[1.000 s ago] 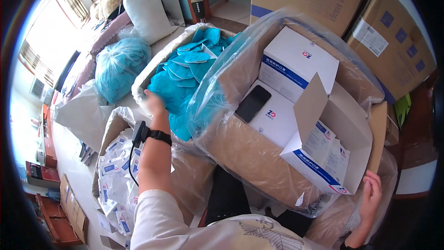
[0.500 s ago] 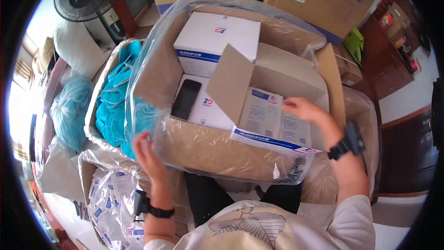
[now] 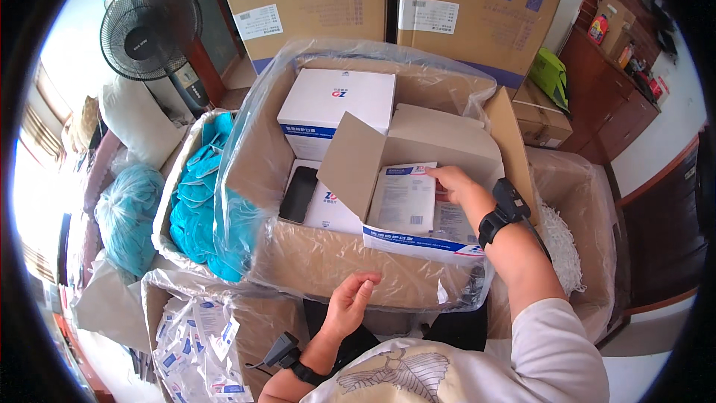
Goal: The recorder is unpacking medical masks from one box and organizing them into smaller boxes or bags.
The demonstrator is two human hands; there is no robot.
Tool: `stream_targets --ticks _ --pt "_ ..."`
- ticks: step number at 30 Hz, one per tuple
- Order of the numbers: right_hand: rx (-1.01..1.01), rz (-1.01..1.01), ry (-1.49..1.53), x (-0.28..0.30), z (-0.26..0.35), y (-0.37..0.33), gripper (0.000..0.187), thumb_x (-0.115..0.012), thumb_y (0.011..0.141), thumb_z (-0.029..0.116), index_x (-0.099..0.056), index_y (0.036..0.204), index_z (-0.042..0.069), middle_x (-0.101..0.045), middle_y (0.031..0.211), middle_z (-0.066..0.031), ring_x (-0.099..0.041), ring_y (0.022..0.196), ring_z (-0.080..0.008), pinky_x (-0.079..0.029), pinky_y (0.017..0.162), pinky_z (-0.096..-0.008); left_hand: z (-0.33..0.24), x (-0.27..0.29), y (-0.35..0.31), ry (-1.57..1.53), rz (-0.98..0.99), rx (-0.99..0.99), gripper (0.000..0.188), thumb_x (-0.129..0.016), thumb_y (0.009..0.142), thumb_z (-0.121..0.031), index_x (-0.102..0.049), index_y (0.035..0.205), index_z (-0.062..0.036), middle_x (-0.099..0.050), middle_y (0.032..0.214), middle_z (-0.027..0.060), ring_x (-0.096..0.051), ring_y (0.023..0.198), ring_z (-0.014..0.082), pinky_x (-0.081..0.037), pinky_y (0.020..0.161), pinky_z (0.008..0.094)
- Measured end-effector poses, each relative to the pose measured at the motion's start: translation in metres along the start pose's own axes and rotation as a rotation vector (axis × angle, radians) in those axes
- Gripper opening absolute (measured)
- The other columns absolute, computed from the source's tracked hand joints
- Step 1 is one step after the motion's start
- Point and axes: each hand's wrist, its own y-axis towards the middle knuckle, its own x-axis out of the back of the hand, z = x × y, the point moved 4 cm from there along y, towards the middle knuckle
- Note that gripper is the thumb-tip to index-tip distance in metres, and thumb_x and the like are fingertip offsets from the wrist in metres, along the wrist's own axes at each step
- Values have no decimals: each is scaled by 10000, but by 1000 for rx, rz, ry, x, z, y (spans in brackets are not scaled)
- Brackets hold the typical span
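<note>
My right hand (image 3: pixel 451 183) reaches into an open white carton (image 3: pixel 421 245) and pinches the upper right corner of a flat white packet (image 3: pixel 403 201) with a blue band. Beside it, more packets (image 3: pixel 456 222) lie in the carton, partly covered by my hand and wrist. My left hand (image 3: pixel 349 304) is in front of the big cardboard box (image 3: pixel 328 261), held low near its front wall. It is empty, its fingers stretched toward the right and the thumb apart. A black phone (image 3: pixel 299 194) rests on a closed white carton (image 3: pixel 333 213) left of the open one.
A closed white carton (image 3: pixel 339 101) sits at the back of the plastic-lined box. At left are a bin of teal fabric pieces (image 3: pixel 205 209) and a box of loose packets (image 3: pixel 198 343). White shreds (image 3: pixel 559 250) fill part of a box at right. Large cartons (image 3: pixel 477 15) and a fan (image 3: pixel 149 28) stand behind.
My left hand has moved right, from beside the teal pieces to the big box's front. My right hand has closed on a packet's corner, and that packet sits slightly raised. The view has shifted.
</note>
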Motion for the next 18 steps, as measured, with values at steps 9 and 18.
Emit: stream_targets --ticks 9,18 --pt "841 142 397 14 78 -110 246 -502 890 149 -474 1096 16 -559 1035 -63 -546 939 -131 -439 814 -273 -42 25 23 37 -155 -41 215 -508 895 -176 -610 975 -4 -601 1017 71 -527 976 140 -388 873 278" --pt "869 342 409 -17 14 -257 369 -491 890 112 -370 1229 31 -473 1195 -69 -467 1087 -155 -379 921 -308 -156 -22 43 -65 23 -256 358 -593 844 -207 -518 1137 -16 -594 1010 67 -525 946 127 -415 821 285"
